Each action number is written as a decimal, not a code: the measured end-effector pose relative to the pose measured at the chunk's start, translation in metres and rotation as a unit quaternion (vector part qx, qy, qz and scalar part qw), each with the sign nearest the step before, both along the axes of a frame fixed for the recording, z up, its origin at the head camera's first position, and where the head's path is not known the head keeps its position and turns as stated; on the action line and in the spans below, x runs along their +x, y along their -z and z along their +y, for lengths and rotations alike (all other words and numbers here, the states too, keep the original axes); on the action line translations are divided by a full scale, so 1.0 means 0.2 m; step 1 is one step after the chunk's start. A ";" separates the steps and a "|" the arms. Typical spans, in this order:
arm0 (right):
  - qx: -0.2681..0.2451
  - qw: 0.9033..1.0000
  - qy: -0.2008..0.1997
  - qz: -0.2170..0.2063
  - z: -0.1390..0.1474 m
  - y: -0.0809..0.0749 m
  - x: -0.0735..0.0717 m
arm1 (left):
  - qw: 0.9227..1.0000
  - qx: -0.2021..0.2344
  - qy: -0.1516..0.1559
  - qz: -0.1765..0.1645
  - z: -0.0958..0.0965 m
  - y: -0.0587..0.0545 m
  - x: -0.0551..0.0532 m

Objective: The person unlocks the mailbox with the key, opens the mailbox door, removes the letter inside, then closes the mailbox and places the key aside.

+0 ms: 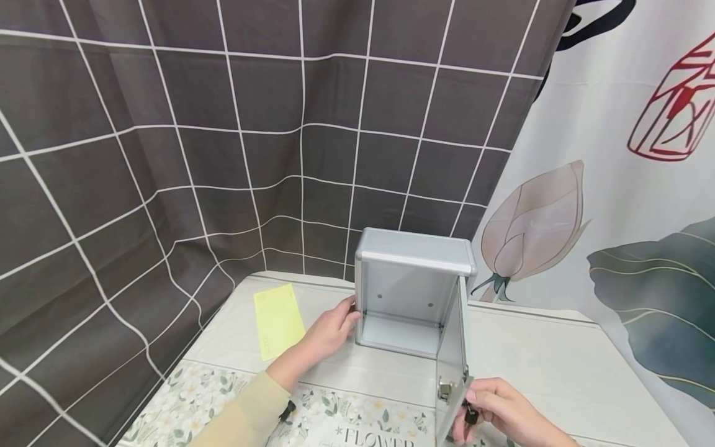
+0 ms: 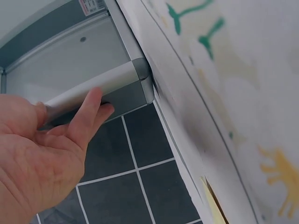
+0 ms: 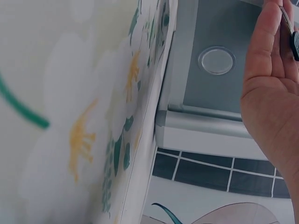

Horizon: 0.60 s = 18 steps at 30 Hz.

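A small silver metal cabinet [image 1: 416,239] stands upright on the table, its hinged door [image 1: 454,347] swung out toward me on the right. Two small holes mark its back wall. My left hand [image 1: 329,326] grips the cabinet's left side; in the left wrist view, thumb and fingers close around the rounded side post [image 2: 100,84]. Low on the right, my right hand [image 1: 491,406] holds the door's free edge beside the lock [image 1: 445,390]. A black-headed key [image 1: 472,415] shows at those fingers, its metal shank visible in the right wrist view. Part of the right hand is hidden behind the door.
A yellow paper [image 1: 279,321] lies on the table left of the cabinet. The floral cloth [image 1: 357,413] with printed lettering covers the front of the table. Behind hangs a dark curtain with white grid lines [image 1: 329,155], and a white printed one [image 1: 558,124] at right.
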State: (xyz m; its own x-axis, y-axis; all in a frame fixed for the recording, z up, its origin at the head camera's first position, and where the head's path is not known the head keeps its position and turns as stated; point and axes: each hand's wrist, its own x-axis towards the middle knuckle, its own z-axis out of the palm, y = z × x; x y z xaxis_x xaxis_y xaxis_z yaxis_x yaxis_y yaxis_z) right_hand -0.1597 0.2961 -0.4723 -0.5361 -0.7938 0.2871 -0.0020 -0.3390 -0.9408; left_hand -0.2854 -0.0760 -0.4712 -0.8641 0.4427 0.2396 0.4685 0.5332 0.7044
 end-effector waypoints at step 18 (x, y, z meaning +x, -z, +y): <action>0.053 0.998 0.041 -0.005 -0.10 -0.02 0.01 | 1.000 0.004 -0.005 -0.003 0.00 0.00 -0.01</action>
